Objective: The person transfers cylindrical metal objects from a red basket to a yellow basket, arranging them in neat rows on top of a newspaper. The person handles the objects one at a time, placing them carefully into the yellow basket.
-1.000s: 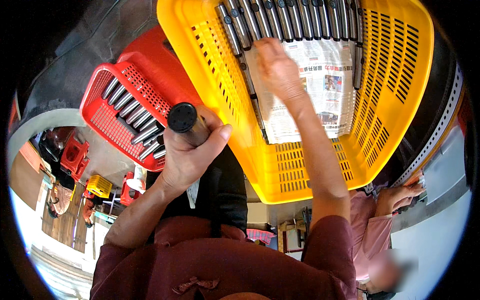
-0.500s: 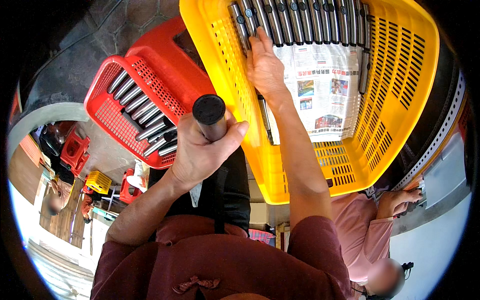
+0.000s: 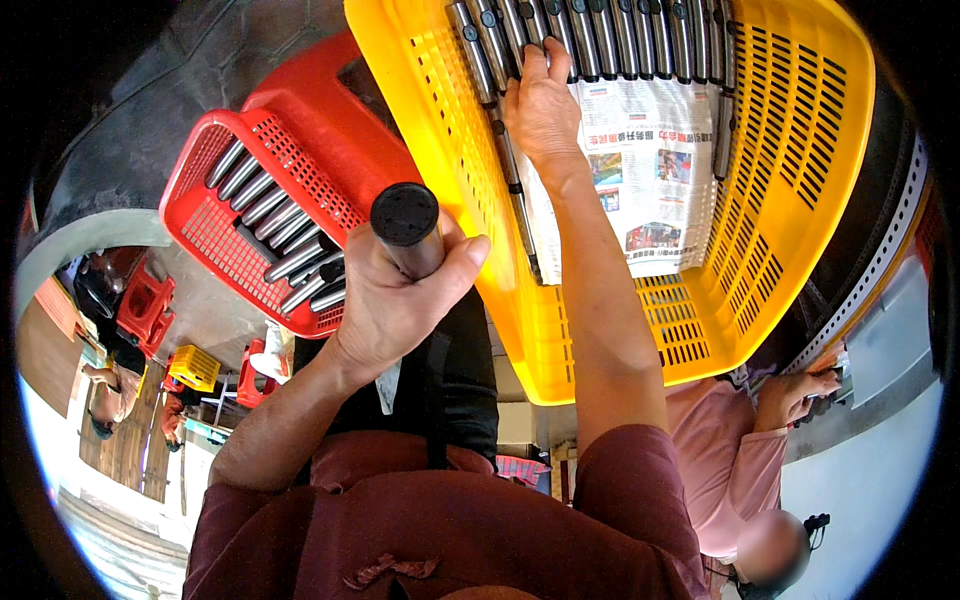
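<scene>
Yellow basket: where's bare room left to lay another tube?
In the yellow basket, the newspaper lining lies bare below the row of metal tubes and right of the right hand. The top edge is crowded. The red basket has bare mesh along its left side.

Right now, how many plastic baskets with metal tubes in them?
2. The red basket sits left of the left hand; the yellow basket is under the right hand. Others may lie outside the view.
</scene>
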Available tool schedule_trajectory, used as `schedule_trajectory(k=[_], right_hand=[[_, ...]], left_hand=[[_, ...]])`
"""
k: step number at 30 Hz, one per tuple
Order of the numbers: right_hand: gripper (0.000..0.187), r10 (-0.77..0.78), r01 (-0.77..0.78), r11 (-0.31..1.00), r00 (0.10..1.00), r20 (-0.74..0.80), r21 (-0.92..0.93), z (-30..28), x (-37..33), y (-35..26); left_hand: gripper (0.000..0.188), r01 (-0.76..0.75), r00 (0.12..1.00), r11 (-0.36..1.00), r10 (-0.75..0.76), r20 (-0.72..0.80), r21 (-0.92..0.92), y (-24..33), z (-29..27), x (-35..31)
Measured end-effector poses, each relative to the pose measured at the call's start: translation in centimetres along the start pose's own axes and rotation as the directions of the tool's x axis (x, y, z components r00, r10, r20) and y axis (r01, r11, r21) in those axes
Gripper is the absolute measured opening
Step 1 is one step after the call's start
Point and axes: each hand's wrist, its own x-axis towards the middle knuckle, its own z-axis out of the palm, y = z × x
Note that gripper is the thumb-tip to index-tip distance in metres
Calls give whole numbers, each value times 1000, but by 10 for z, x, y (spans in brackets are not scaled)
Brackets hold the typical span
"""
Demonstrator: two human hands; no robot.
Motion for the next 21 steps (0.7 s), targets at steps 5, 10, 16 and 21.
schedule_trajectory(k=[5,10,16,21], right_hand=[[40,-29,32,999,980,-198,13,-14,2,7],[43,-2,-15,996,981,-195,-83,-15,13,25],[47,70,-78,995,989,-132,-57,-11,13,24],[44,22,-31,998,984,-177,-49,-18,14,29]], left_hand=[[11,-26,999,1000,26,-24,-1,2,2,1],[14,-66,997,997,65,-34,-29,-2,2,1],[16,-79,995,997,78,-58,-4,0,5,1],[16,-45,998,999,46,-45,4,1,4,1]])
